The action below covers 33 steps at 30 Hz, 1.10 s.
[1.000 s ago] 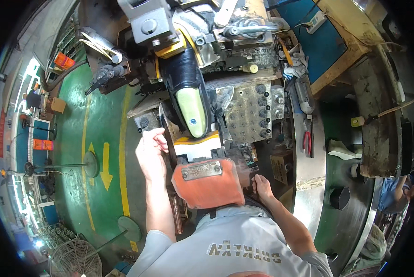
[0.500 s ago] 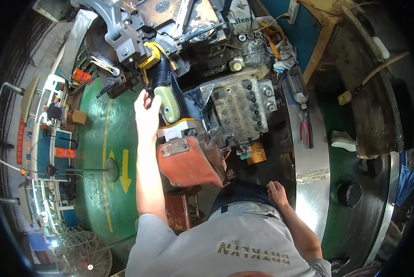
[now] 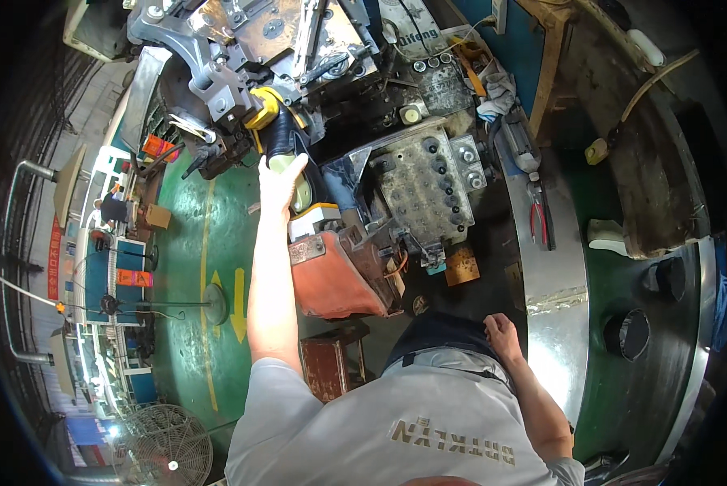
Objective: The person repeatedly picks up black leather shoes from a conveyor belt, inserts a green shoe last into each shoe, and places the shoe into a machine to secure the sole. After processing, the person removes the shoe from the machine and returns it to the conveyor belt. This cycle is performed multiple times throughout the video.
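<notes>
Clasping the green-soled dark shoe (image 3: 302,197) at the machine (image 3: 220,95), the left hand (image 3: 281,186) takes its sides, which I think suits something light, firm-soled, otherwise rather soft, while the right hand (image 3: 503,336) curls loosely closed.

Left arm (image 3: 271,279) reaches forward; left hand (image 3: 280,189) has thumb (image 3: 299,164) spread; right arm (image 3: 539,405) bent; right hand (image 3: 503,336) loosely curled.
</notes>
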Each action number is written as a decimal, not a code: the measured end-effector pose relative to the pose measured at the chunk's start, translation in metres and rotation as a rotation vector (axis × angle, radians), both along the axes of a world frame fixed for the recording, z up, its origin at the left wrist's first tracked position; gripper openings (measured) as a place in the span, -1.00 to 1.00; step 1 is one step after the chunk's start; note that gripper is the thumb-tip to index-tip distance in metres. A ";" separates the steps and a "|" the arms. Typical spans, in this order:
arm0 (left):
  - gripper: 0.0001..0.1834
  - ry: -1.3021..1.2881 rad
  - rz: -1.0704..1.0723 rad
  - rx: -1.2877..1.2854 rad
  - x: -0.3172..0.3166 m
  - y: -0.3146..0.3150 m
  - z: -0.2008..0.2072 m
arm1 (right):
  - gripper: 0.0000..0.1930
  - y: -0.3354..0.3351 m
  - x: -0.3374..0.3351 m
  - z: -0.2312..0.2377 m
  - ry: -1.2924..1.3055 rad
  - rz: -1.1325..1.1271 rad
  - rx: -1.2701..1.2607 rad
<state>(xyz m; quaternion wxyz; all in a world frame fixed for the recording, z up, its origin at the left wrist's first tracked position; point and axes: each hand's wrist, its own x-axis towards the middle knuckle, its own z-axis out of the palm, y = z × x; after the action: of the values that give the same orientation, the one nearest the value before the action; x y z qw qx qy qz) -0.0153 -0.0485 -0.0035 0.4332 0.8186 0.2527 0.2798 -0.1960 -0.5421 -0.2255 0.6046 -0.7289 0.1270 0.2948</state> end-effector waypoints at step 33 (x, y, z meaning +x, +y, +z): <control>0.28 0.043 -0.021 -0.182 -0.007 -0.018 0.012 | -0.67 0.012 -0.008 -0.019 -0.113 0.058 -0.096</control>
<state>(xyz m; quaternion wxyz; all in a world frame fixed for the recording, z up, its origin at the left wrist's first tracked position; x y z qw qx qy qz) -0.0226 -0.0667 0.0089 0.5032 0.7843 0.2778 0.2333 -0.2042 -0.5306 -0.2441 0.5662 -0.7761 0.0854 0.2643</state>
